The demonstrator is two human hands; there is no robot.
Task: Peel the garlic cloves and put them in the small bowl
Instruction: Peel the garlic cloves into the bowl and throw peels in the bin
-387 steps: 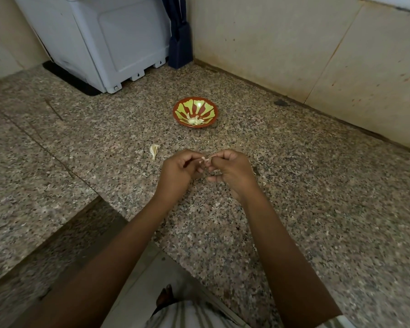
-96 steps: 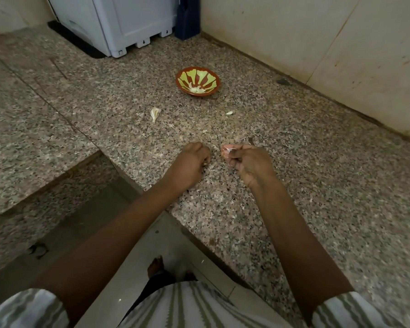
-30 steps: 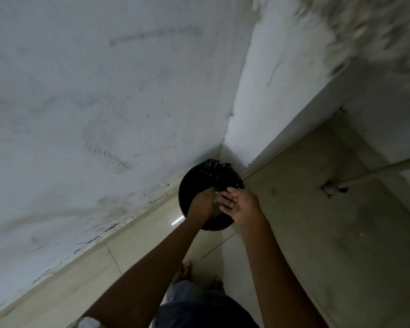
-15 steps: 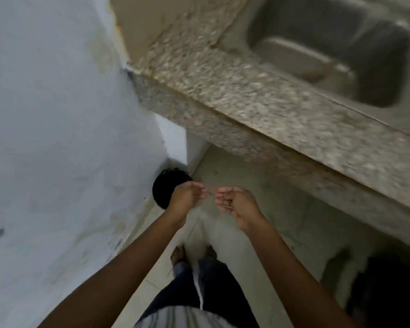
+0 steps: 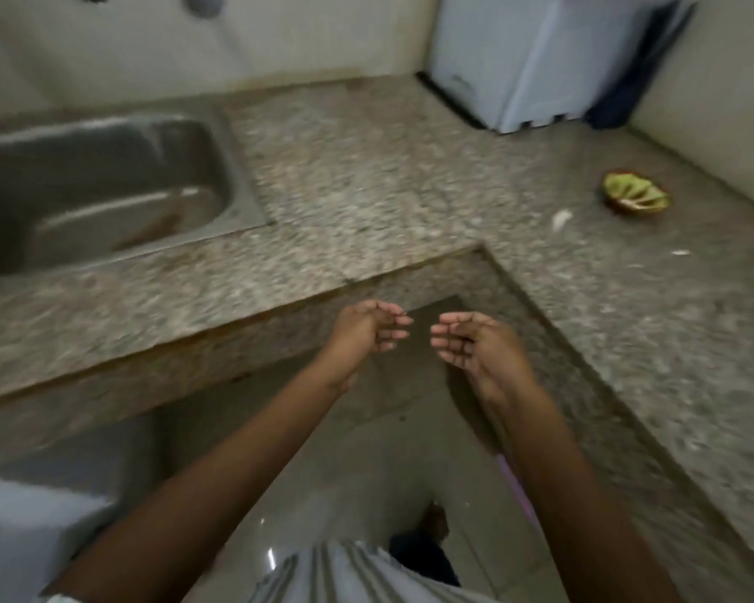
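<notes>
The small red bowl (image 5: 636, 198) with a yellow-green pattern stands far right on the granite counter (image 5: 366, 180). An unpeeled garlic clove (image 5: 561, 219) lies left of the bowl, and a small white scrap (image 5: 680, 252) lies nearer to me. My left hand (image 5: 368, 330) and my right hand (image 5: 471, 341) hover side by side in front of the counter's inner corner, over the floor. Both have relaxed, loosely bent fingers, and I see nothing in either. The frame is blurred by motion.
A steel sink (image 5: 88, 189) is set into the counter at the left. A white appliance (image 5: 536, 58) with a dark blue object (image 5: 627, 76) beside it stands in the back right corner. The tiled floor (image 5: 366, 450) lies below my arms.
My view has swung up from the floor and a black bin back to the counter. My hands, which were over the bin, now hang relaxed and apart in front of the counter corner.
</notes>
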